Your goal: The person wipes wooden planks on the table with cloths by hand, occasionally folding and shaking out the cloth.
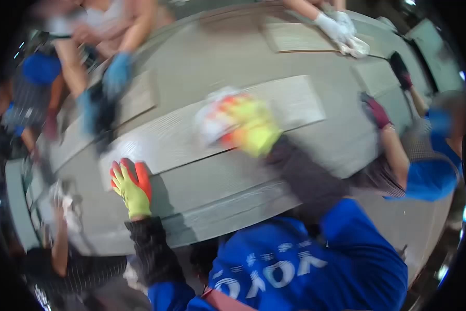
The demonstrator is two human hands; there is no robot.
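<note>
A long, pale rectangular panel [290,101] with fine ridges on its surface lies on the grey table. My left hand [131,187], in a yellow glove with orange finger parts, rests at the panel's left end with its fingers spread. Over the middle of the panel, my right hand [253,124] wears a matching glove and presses on a crumpled white cloth [211,118]. Motion smears this hand and the cloth, and the cloth's underside is hidden.
Across the table [202,54], a person's blue-gloved hands [116,75] hold something dark near another panel [139,101]. At the far right, a white-gloved hand [336,28] holds a cloth on a panel [300,39]. More people work at both sides.
</note>
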